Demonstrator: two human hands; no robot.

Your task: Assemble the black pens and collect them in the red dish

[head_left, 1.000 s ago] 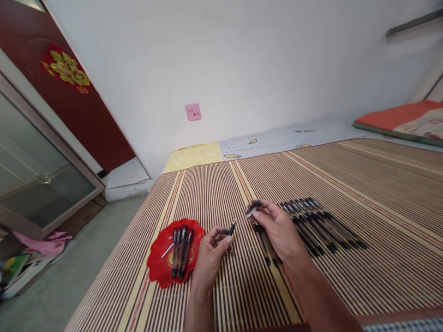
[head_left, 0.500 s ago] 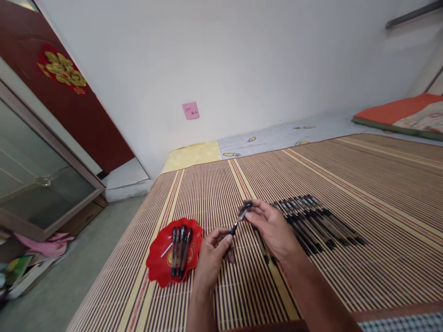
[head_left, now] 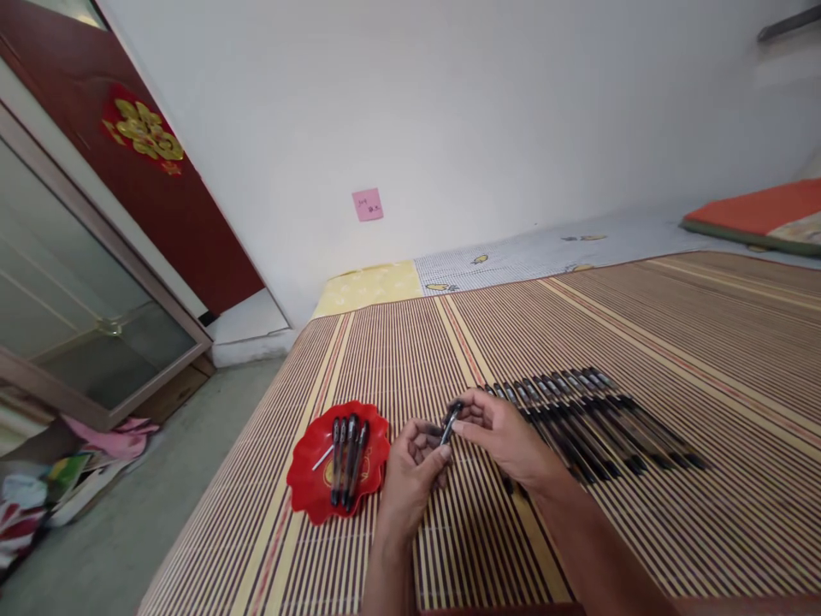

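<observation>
Between my two hands, above the mat, is a dark gel pen [head_left: 451,423], tilted with its capped end up and away. My left hand [head_left: 410,470] is closed around the lower barrel, most of which its fingers hide. My right hand [head_left: 504,432] pinches the cap end between thumb and fingers. Just left of my left hand, a red scalloped plate [head_left: 304,488] holds several capped pens [head_left: 351,462] and a thin white stick [head_left: 322,458]. To the right, many similar pens [head_left: 593,428] lie side by side in a slanted row, partly behind my right hand and forearm.
A striped bamboo mat [head_left: 398,351] covers the bed surface. Behind it are patterned bedding [head_left: 513,257] and a white wall with a pink note [head_left: 368,204]. A folded orange quilt [head_left: 750,210] sits at far right. A glass-panelled door [head_left: 83,274] and floor items are left.
The pen's tip and the cap were apart by a small gap; now the cap sits over the tip and my hands are closer together. The view has shifted slightly left.
</observation>
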